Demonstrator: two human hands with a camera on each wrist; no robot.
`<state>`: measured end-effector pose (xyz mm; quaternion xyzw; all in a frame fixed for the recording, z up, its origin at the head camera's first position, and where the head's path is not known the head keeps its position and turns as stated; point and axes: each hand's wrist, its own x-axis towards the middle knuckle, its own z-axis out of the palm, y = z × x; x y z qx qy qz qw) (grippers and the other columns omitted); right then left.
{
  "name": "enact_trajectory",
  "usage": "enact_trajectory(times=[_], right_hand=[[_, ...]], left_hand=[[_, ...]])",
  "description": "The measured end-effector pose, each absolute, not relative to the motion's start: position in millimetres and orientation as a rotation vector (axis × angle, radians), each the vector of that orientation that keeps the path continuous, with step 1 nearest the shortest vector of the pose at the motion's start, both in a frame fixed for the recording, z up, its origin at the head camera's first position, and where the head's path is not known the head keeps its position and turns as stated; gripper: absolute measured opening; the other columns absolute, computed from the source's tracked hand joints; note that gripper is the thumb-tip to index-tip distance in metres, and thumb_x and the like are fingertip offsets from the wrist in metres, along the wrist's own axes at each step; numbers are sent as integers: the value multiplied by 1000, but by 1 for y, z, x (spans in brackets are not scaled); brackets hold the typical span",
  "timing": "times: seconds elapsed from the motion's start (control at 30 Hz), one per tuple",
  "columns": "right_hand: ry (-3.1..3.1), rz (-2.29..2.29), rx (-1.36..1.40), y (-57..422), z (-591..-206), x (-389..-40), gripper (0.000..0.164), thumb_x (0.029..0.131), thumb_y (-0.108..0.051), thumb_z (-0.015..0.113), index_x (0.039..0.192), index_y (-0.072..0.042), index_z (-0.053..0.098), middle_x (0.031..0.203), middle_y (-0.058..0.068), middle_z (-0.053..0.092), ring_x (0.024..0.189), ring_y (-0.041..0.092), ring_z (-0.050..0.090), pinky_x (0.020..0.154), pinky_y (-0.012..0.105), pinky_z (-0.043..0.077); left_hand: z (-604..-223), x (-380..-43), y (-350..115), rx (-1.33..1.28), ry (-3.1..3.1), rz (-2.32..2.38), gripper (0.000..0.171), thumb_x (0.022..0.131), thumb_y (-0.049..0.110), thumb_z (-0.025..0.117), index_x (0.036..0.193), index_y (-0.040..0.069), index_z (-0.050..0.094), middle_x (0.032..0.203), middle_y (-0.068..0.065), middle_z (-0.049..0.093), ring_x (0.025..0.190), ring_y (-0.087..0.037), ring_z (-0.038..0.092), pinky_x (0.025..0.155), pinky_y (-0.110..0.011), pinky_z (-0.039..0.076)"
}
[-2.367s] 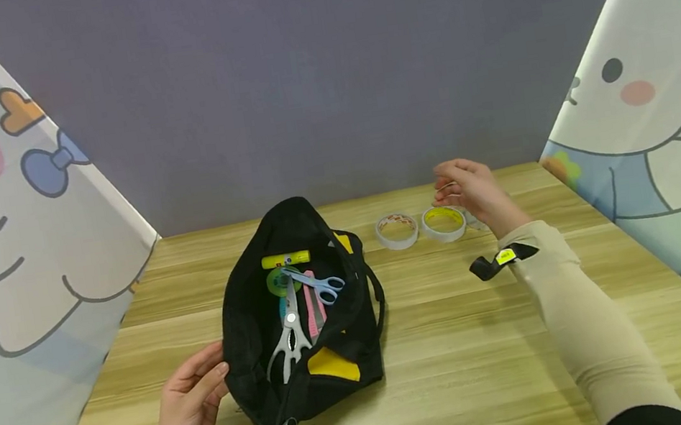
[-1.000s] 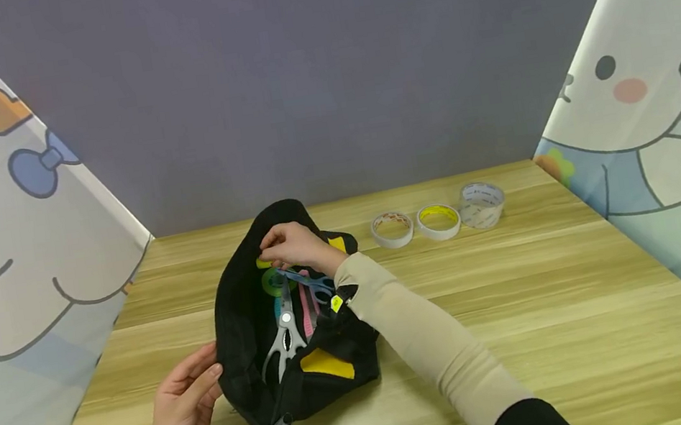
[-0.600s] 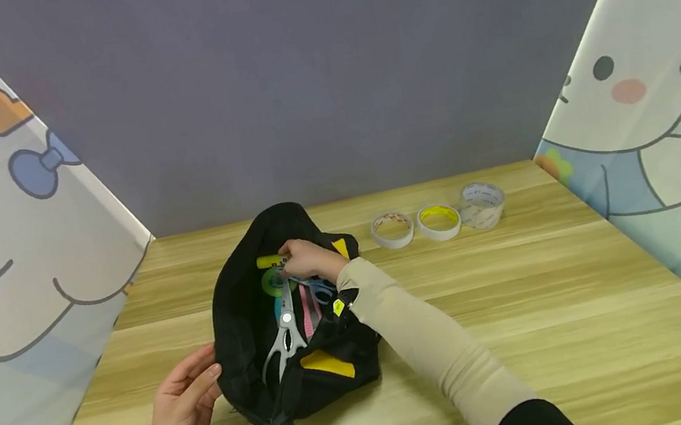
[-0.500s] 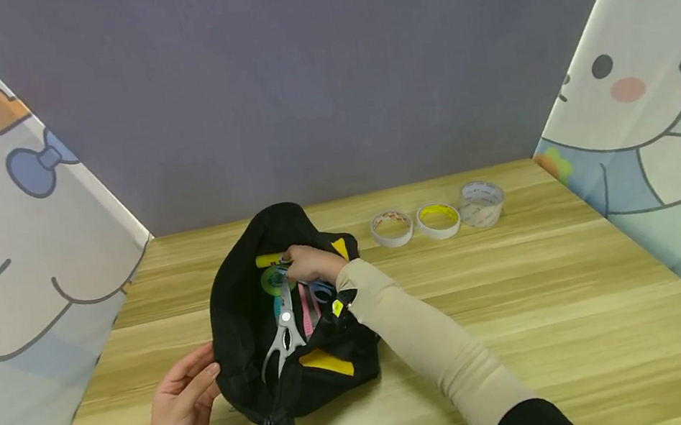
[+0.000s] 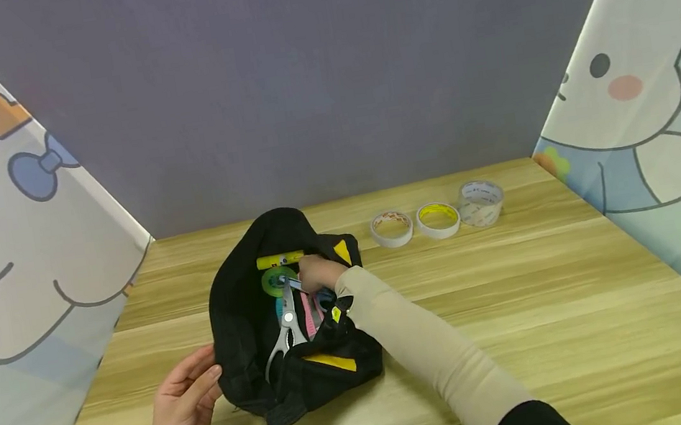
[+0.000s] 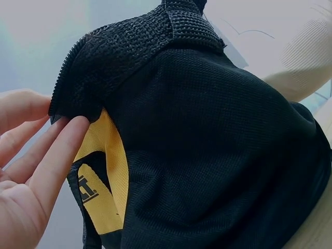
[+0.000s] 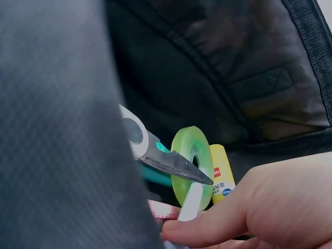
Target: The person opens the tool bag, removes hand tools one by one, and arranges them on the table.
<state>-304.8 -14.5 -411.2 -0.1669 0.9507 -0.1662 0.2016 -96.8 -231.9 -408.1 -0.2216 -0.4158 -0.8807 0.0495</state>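
Observation:
My left hand (image 5: pixel 179 413) pinches the left rim of an open black tool bag (image 5: pixel 233 314); in the left wrist view, thumb and fingers (image 6: pixel 57 148) grip the zippered edge. My right hand (image 5: pixel 320 272) is down inside the bag, pinching blue scissors (image 5: pixel 293 284) whose pale blade (image 7: pixel 192 201) shows above the thumb; their handles are mostly hidden. Beside that hand lie a yellow glue stick (image 5: pixel 279 259), a green tape roll (image 7: pixel 185 142) and grey kitchen shears (image 5: pixel 289 319). A pink-handled item (image 5: pixel 308 315), perhaps a cutter, is partly covered.
Right of the bag, two white tape rolls, one with an orange-printed core (image 5: pixel 391 229) and one with a yellow core (image 5: pixel 438 220), stand beside a wide clear tape roll (image 5: pixel 481 203) on the wooden table (image 5: pixel 523 303). A dark panel (image 5: pixel 322 84) rises behind.
My right hand has come from beside the clear tape into the bag, then down and right onto the blue scissors. The bag's near tab has shifted up and right. My left hand keeps its grip.

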Motion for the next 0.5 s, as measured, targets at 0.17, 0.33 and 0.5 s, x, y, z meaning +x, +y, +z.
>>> enact_trajectory(times=[0.17, 0.33, 0.5], right_hand=[[2599, -537, -388, -11, -376, -279, 52, 92, 2, 62, 49, -13, 35, 50, -2, 25, 45, 11, 19, 45, 22, 20], [2561, -679, -383, -9, -378, -277, 52, 87, 6, 66, 49, -14, 36, 50, -3, 28, 45, 10, 21, 45, 22, 24], [2573, -734, -435, -6, -372, -274, 42, 86, 7, 67, 56, -12, 43, 55, -3, 38, 48, 9, 30, 47, 20, 28]], left_hand=[[-408, -96, -231, -656, -1281, -2678, 42, 94, -25, 41, 121, -7, 67, 111, -13, 72, 96, -19, 71, 75, -28, 60], [-410, -96, -232, -697, -1276, -2669, 43, 94, -26, 39, 122, -7, 66, 112, -14, 72, 97, -20, 71, 75, -28, 60], [-410, -97, -231, -717, -1250, -2670, 43, 94, -27, 39, 122, -8, 66, 112, -15, 72, 98, -21, 71, 76, -29, 60]])
